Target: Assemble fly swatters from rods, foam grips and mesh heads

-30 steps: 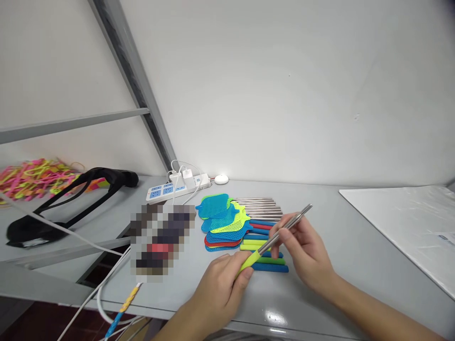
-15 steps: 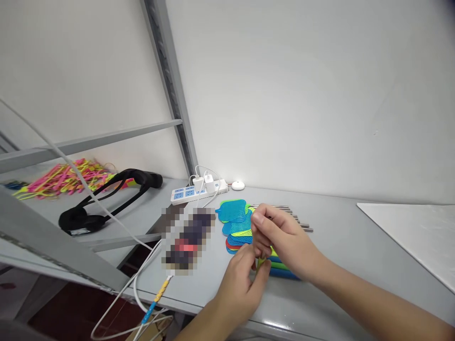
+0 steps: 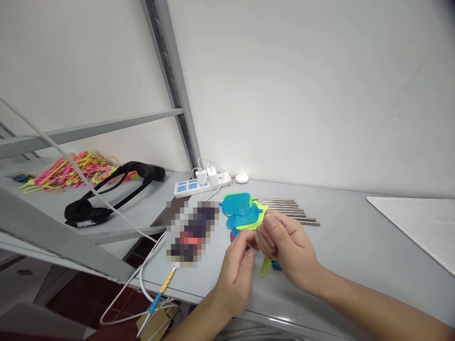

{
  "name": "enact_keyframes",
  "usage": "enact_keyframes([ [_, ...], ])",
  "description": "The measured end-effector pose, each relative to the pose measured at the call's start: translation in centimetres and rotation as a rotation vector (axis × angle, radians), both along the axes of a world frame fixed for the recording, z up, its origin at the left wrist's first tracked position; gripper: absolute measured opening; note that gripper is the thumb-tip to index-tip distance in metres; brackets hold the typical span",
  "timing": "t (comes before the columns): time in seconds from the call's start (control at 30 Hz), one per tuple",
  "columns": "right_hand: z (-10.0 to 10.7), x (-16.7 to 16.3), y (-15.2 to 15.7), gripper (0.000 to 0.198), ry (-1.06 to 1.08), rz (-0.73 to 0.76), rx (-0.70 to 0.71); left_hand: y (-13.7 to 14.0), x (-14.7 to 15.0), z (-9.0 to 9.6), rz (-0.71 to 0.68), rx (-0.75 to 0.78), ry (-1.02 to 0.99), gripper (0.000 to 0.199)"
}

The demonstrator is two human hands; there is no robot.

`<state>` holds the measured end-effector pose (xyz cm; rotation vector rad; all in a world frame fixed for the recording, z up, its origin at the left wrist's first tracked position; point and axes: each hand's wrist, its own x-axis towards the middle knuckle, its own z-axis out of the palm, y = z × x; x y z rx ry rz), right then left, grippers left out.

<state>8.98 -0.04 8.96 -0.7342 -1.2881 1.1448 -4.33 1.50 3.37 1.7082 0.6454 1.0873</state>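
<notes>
Yellow-green in colour, a slim handle (image 3: 265, 267) points down from beneath the right hand (image 3: 289, 248), over the near part of the grey surface (image 3: 337, 246). That hand is closed tight, seemingly around the handle's upper part; whether anything else is inside the fist, I cannot tell. The left hand (image 3: 236, 272) is half curled, its fingertips meeting the right hand's knuckles; what it holds, if anything, is hidden. The step in hand looks like close gripping work on the handle, both hands together. A next move there would probably call for a firm right grip and a steadying left one.

Just beyond the hands lie blue mesh paddles (image 3: 236, 204) overlapping a yellow-green mesh paddle (image 3: 254, 225), with metal rods (image 3: 284, 204) in a row to their right. A blue piece (image 3: 276, 266) shows below the right hand. Further back, a power strip (image 3: 192, 186) and a round white device (image 3: 242, 178) sit near the pale wall (image 3: 284, 94). To the left stand a metal rack (image 3: 172, 71), a black frame (image 3: 154, 171) and a pile of bright strips (image 3: 78, 173); a white sheet (image 3: 415, 227) lies far right.
</notes>
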Motion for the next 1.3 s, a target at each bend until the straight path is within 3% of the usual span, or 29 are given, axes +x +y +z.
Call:
enact_keyframes([
  [0.27,-1.3,-0.6,-0.4,0.04,-0.098,-0.034,0.039,-0.1,-0.2,-1.3,0.019,-0.081,-0.048,0.03],
  [0.97,-2.1,-0.5,-1.3,0.04,-0.273,-0.047,0.121,-0.3,-0.2,-0.8,0.036,0.032,0.011,0.026],
  [1.2,-2.7,0.5,-1.4,0.042,0.005,0.005,0.014,-0.2,-0.1,-0.4,-0.023,0.063,0.106,0.024],
  [1.3,-2.3,1.4,-1.7,0.045,0.246,-0.068,0.013,-0.3,0.1,0.2,-0.057,0.113,0.135,0.029],
])
